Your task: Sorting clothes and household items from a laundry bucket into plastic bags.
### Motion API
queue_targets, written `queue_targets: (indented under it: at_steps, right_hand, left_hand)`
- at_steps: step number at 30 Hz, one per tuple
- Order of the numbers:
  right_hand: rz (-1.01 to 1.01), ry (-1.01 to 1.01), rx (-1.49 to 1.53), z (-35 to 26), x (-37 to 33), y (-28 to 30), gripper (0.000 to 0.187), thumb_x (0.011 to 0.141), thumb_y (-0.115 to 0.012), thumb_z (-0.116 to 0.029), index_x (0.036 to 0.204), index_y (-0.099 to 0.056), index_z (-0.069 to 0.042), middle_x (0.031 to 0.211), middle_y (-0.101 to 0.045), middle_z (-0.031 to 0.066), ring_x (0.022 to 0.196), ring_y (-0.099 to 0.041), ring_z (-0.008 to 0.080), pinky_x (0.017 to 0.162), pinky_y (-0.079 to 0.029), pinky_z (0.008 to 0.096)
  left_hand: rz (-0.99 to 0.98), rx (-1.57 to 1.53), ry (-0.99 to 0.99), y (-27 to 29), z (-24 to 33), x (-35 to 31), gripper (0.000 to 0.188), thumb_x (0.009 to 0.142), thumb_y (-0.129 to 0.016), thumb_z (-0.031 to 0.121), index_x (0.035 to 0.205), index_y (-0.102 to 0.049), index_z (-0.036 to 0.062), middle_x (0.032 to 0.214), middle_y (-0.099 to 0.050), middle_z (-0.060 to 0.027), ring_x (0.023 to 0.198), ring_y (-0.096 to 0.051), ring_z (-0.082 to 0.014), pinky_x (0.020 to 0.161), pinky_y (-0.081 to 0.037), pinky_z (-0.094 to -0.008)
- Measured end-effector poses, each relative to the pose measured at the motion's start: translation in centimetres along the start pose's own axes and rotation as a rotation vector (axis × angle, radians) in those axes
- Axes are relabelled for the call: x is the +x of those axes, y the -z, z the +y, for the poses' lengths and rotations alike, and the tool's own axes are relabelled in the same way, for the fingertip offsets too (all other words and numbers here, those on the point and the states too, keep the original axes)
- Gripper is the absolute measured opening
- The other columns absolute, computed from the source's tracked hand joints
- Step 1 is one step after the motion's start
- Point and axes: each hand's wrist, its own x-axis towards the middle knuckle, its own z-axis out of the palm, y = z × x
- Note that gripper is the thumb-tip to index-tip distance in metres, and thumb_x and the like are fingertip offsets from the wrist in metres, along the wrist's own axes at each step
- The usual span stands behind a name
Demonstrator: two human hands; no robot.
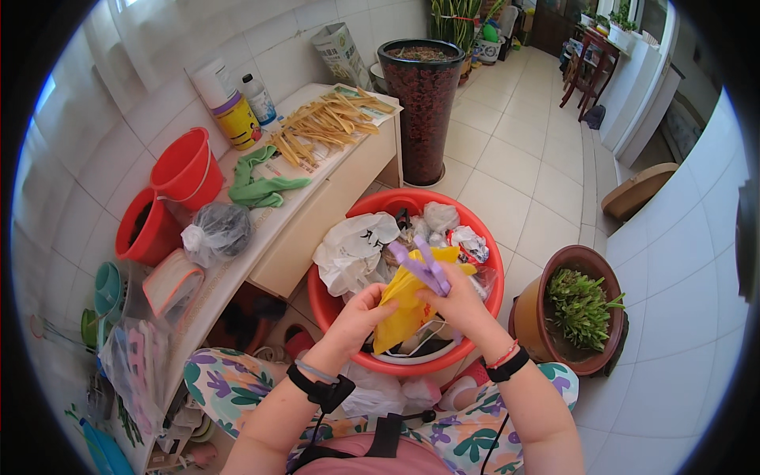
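A yellow plastic bag (408, 305) with red print hangs between my hands above a red tub. My left hand (360, 317) pinches its left edge, fingers closed. On the other side, my right hand (459, 305) is closed round a purple two-pronged plastic piece (423, 267), which lies against the bag; its exact kind I cannot make out. The red tub (492, 305) is full of crumpled bags. Among them are a large white plastic bag (348, 249) on the left and clear bags (441, 215) at the back.
Along the left runs a low cabinet (297, 226) bearing dried yellowish strips (332, 119), a green cloth (257, 182) and red buckets (190, 166). A tall dark planter (419, 119) stands behind the tub. To the right is a brown pot (530, 317) with a green plant.
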Motion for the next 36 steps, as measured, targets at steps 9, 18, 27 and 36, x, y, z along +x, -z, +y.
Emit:
queue_targets:
  at_steps: [9, 18, 27, 36]
  right_hand:
    - [-0.029, 0.014, -0.007, 0.1, 0.5, 1.2, 0.031, 0.077, -0.068, -0.006, 0.105, -0.056, -0.002, 0.098, -0.059, 0.0153, 0.092, -0.058, 0.0317, 0.081, -0.046, 0.0370]
    - [0.185, 0.253, -0.063, 2.4, 1.0, 6.4, 0.037, 0.068, -0.064, 0.005, 0.104, -0.058, -0.003, 0.094, -0.059, 0.0135, 0.089, -0.059, 0.0304, 0.082, -0.047, 0.0350]
    - [-0.310, -0.012, -0.472, 3.8, -1.4, 4.8, 0.016, 0.071, -0.063, -0.002, 0.085, -0.058, -0.001, 0.083, -0.061, 0.0173, 0.085, -0.059, 0.0371, 0.074, -0.047, 0.0438]
    - [-0.169, -0.242, -0.149, 1.2, -0.1, 2.2, 0.028, 0.079, -0.068, -0.016, 0.100, -0.059, -0.001, 0.085, -0.063, 0.0184, 0.081, -0.061, 0.0338, 0.072, -0.047, 0.0397]
  left_hand:
    - [-0.051, 0.014, 0.114, -0.4, 0.7, 1.7, 0.026, 0.094, -0.058, 0.023, 0.112, -0.054, 0.0053, 0.107, -0.060, -0.0020, 0.099, -0.055, -0.0099, 0.088, -0.045, -0.0263]
    - [0.567, -0.400, -0.386, 7.1, 2.0, 3.6, 0.021, 0.099, -0.045, 0.016, 0.117, -0.049, 0.0071, 0.117, -0.058, -0.0074, 0.107, -0.058, -0.0202, 0.092, -0.048, -0.0368]
    - [0.565, -0.499, -0.299, 8.9, -0.2, 1.2, 0.027, 0.101, -0.040, 0.020, 0.125, -0.042, 0.0064, 0.126, -0.052, -0.0105, 0.114, -0.053, -0.0248, 0.097, -0.045, -0.0407]
    - [0.501, -0.540, -0.198, 8.0, -1.2, 0.7, 0.031, 0.101, -0.038, 0.019, 0.130, -0.041, 0.0088, 0.132, -0.049, -0.0079, 0.120, -0.049, -0.0239, 0.101, -0.040, -0.0417]
